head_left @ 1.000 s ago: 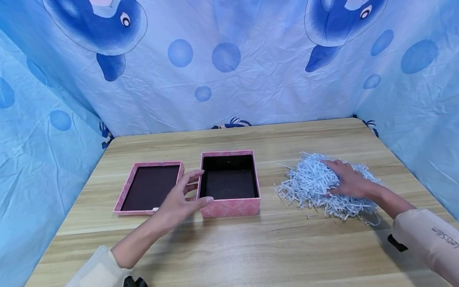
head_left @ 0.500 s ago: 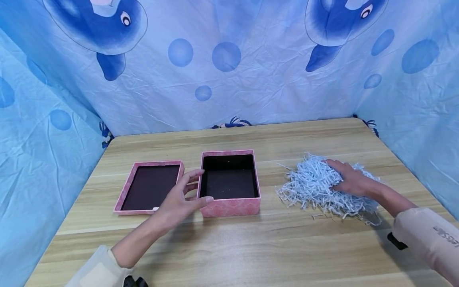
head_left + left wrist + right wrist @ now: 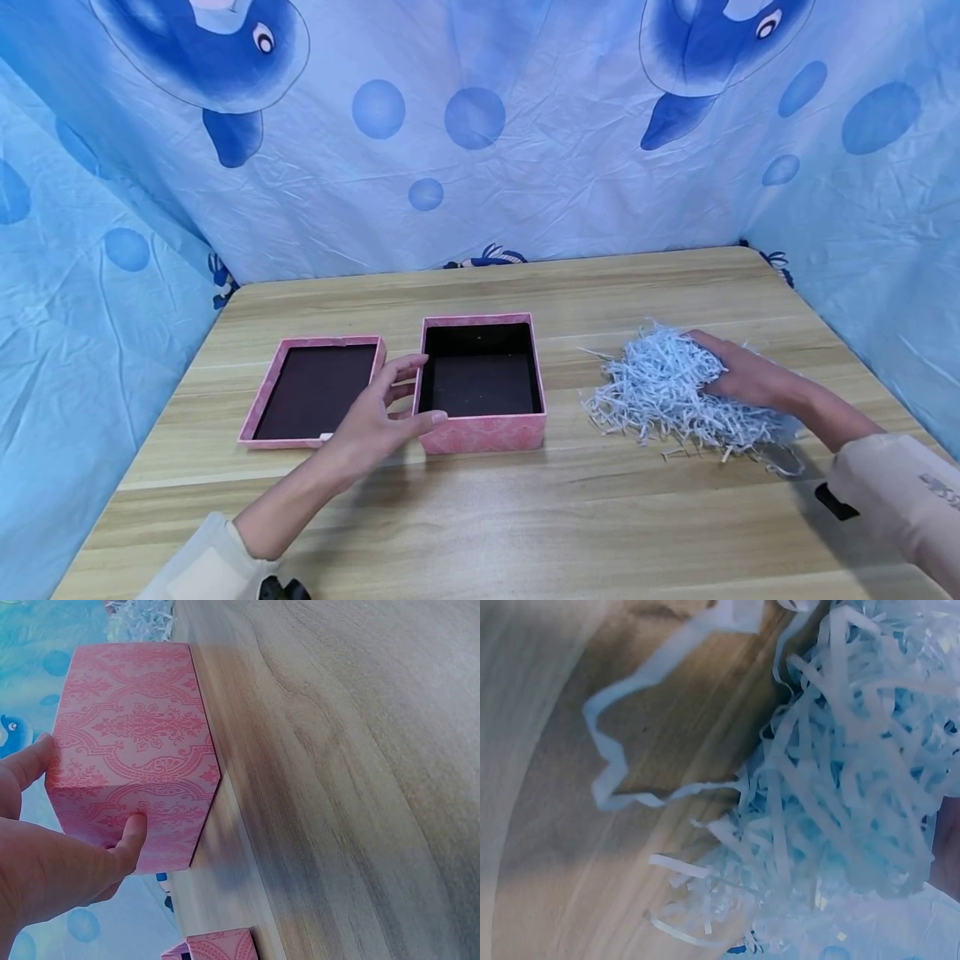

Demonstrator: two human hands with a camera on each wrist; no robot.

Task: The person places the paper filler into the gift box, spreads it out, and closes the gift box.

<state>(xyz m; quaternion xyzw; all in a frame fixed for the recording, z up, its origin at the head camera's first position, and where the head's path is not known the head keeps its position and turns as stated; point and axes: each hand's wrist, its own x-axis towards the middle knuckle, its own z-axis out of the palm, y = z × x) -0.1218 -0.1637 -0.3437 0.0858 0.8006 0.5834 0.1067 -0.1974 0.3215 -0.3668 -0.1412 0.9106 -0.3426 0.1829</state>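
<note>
An uncovered pink patterned box with a dark inside stands near the middle of the table. My left hand rests at its near left corner, fingers along the left wall and thumb over the front rim. In the left wrist view, fingertips touch the box's patterned side. To the right lies a loose heap of pale blue shredded paper. My right hand grips into the heap's right side, its fingertips buried. Paper strands fill much of the right wrist view.
The box's pink lid lies upturned to the left, dark inside up, partly behind my left hand. Loose strands lie around the heap on the wooden table. A blue curtain with whale figures hangs around the table's back and sides.
My right hand has shifted slightly right and sunk deeper into the shredded paper, drawing the heap a little to the right. My left hand, the box and the lid stay put.
</note>
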